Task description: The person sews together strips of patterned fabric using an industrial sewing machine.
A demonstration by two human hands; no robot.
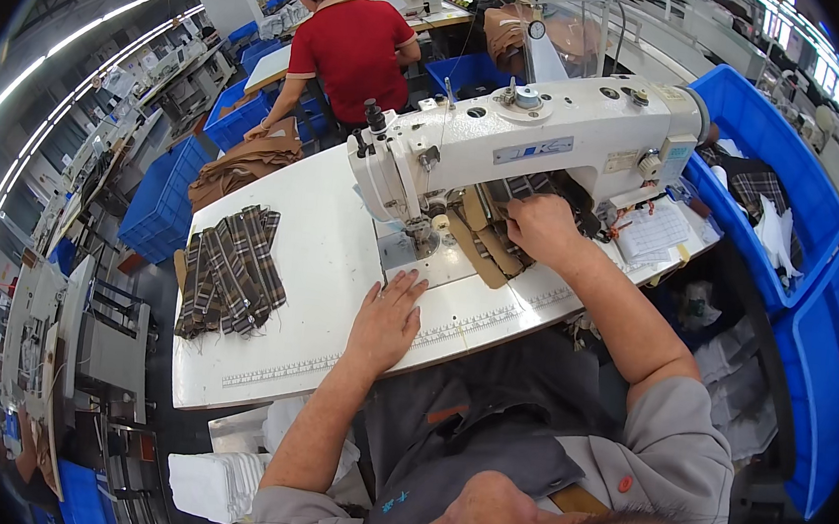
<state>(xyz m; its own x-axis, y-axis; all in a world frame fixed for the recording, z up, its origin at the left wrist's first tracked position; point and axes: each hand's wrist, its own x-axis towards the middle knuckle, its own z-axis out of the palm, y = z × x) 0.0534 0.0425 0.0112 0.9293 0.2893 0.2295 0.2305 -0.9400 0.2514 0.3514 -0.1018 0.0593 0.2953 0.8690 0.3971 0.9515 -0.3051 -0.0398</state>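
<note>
A white sewing machine (558, 159) stands on a white table (320, 203). My left hand (384, 327) lies flat near the table's front edge, fingers stretched toward the metal needle plate (398, 251), holding nothing. Under the machine's arm, my right hand (546, 231) has its fingers bent onto a bundle of tan and dark plaid fabric pieces (486, 240), gripping at its right side. Its fingertips are partly hidden by the hand and cloth. Further left on the table is a fanned stack of brown plaid fabric strips (231, 273) with frayed edges.
Printed paper sheets (653, 235) lie right of the machine's arm. Large blue bins (819, 257) with cloth stand at the right. Beyond the table, a person in a red top (353, 55) reaches over brown fabric (249, 159). White bundles (215, 484) sit below the front edge.
</note>
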